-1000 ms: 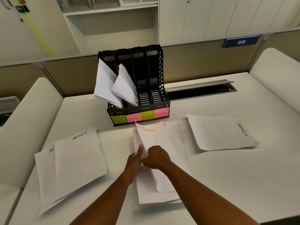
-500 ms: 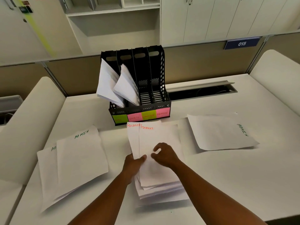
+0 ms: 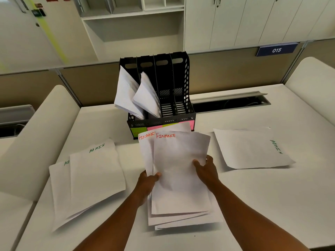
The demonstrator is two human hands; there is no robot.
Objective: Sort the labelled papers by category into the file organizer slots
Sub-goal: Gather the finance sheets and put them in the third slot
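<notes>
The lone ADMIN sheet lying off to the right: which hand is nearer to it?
Right. The right hand grips the FINANCE stack's right edge, just short of the ADMIN sheet. The left hand holds the stack's far side.

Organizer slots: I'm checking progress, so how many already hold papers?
2: the leftmost slot and the second from left of the organizer hold papers; the two right slots look empty.

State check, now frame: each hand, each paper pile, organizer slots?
left hand: grips finance stack's left edge
right hand: grips its right edge
finance stack: held by both hands, top end tilted up
left admin pile: flat on desk, untouched
right admin pile: flat, untouched
file organizer: upright; two left slots hold papers, two right slots empty
</notes>
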